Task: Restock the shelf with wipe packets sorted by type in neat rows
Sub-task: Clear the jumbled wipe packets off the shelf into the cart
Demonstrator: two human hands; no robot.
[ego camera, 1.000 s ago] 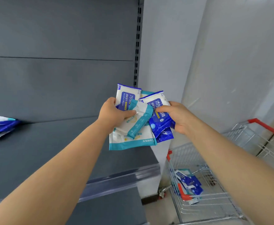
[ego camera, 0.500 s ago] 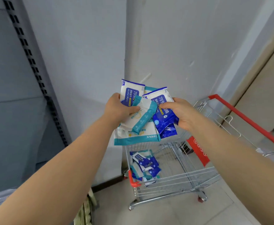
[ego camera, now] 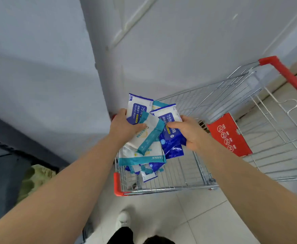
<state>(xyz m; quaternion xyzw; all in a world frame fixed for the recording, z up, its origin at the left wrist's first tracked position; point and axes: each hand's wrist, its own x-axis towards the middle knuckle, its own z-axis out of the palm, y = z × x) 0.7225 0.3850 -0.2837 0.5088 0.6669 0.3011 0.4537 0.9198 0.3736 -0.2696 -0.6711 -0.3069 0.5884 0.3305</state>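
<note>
I see left hand (ego camera: 124, 127) gripping teal-and-white plastic wipe packets (ego camera: 144, 154), right hand (ego camera: 191, 132) clutching blue alcohol-wipe packets (ego camera: 172, 143) above silver wire cart (ego camera: 232, 95); loose packets (ego camera: 148, 174) still inside. Shelving mostly ahead, I reckon.

The person's left forearm (ego camera: 65, 182) and right forearm (ego camera: 241, 173) are bare along all their visible length, down to the left hand (ego camera: 124, 125) and the right hand (ego camera: 191, 132), which are bare too. At the lower edge of the view, black trousers (ego camera: 121, 235) show as two dark rounded shapes. Just above them sits one white, round-toed shoe (ego camera: 123, 219), smooth and plain, its outline blurred.
</note>
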